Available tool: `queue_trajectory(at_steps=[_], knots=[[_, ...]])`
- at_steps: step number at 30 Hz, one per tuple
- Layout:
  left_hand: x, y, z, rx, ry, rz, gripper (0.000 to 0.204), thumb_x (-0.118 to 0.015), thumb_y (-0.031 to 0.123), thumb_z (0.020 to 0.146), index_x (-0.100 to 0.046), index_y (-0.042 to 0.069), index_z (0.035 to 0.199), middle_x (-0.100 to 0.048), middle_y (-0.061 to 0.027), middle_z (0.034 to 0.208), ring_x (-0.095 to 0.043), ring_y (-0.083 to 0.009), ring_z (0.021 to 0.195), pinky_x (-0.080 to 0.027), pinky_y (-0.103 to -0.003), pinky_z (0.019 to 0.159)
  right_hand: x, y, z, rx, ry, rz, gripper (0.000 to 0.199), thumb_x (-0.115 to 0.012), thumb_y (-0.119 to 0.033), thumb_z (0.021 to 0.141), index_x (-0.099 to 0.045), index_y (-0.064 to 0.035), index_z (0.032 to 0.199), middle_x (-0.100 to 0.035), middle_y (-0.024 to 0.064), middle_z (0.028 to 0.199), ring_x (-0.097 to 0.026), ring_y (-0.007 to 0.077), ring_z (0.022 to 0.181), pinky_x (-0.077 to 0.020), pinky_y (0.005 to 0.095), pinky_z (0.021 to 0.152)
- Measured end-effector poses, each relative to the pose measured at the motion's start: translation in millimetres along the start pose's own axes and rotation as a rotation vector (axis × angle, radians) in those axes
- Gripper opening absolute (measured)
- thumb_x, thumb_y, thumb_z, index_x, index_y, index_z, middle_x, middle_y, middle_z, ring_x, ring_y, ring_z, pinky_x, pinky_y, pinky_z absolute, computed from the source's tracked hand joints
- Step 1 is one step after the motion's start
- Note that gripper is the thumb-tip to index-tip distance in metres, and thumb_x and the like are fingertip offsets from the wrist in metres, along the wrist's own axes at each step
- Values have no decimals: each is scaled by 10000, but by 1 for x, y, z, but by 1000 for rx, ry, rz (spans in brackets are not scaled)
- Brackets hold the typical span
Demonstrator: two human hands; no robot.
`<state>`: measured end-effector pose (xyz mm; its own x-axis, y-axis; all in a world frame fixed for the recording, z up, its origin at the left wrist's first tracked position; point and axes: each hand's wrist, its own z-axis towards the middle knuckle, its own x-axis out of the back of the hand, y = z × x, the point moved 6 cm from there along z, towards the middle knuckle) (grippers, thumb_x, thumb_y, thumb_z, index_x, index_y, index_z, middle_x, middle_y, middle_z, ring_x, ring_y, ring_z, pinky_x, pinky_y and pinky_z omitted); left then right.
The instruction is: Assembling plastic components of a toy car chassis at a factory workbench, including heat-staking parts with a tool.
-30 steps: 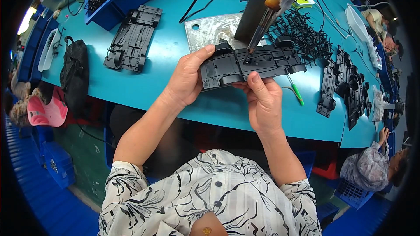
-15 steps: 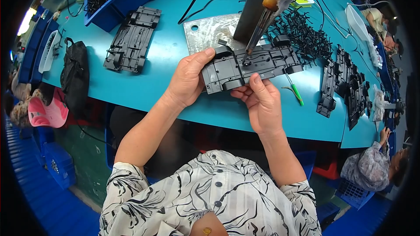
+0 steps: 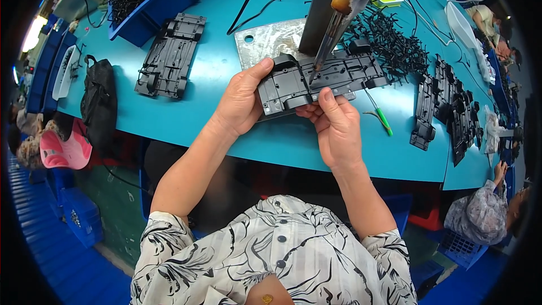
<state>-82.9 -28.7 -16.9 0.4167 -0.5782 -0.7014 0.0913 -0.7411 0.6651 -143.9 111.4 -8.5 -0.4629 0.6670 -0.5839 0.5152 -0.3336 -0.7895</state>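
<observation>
Both my hands hold a black plastic chassis, like a toy car's underside point(image 3: 353, 70), over a metal plate point(image 3: 265, 42). My left hand point(image 3: 240, 101) grips its left end, thumb on the rim near a wheel arch. At its near edge, my right hand point(image 3: 340, 127) pinches it, thumb on top and fingers curled underneath. A soldering iron point(image 3: 329, 36) with a worn wooden handle is fixed beside a metal post point(image 3: 318, 20). Its tip points down at the chassis's middle; whether it touches cannot be made out. A green-handled tool point(image 3: 384, 120) lies right of my right hand.
Another chassis point(image 3: 170, 56) lies at left, beside a black bag point(image 3: 99, 93). Several more chassis point(image 3: 446, 104) are stacked at right. Thin black parts point(image 3: 395, 45) lie piled behind the plate's right side. A blue bin point(image 3: 169, 3) stands far left. A co-worker point(image 3: 480, 212) sits at right.
The chassis has shifted slightly under the iron. The tip now points at a spot closer to its near edge and further left. Both hands keep their grip.
</observation>
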Motion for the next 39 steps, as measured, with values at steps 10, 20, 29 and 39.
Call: queue_trajectory(at_steps=[10, 20, 29, 39], knots=[[5, -4, 7, 30, -2, 59, 466, -466, 364, 964, -484, -25, 1220, -620, -162, 1118, -649, -226, 980, -557, -355, 850, 0, 1, 6, -1, 23, 10, 297, -588, -277, 930, -581, 16, 976, -644, 112, 876, -632, 194, 789, -522, 352, 774], [5, -4, 7, 42, -10, 60, 454, -469, 366, 963, -499, -13, 1210, -625, -151, 1114, -651, -219, 968, -553, -346, 853, -4, -4, 7, 19, 21, -18, 304, -588, -285, 929, -587, 18, 958, -655, 124, 884, -644, 202, 786, -524, 347, 765], [6, -4, 7, 53, 7, 60, 448, -470, 360, 963, -507, -15, 1205, -629, -148, 1108, -651, -217, 963, -549, -351, 847, -5, -5, 7, 24, 19, -38, 297, -587, -282, 930, -590, 14, 957, -658, 120, 877, -651, 202, 786, -528, 341, 758], [8, -5, 8, 61, 2, 57, 459, -469, 374, 961, -509, -15, 1203, -628, -152, 1108, -653, -221, 957, -551, -351, 844, -7, -6, 6, 28, 28, -63, 311, -590, -292, 928, -595, 19, 947, -660, 123, 872, -649, 198, 782, -526, 333, 751]])
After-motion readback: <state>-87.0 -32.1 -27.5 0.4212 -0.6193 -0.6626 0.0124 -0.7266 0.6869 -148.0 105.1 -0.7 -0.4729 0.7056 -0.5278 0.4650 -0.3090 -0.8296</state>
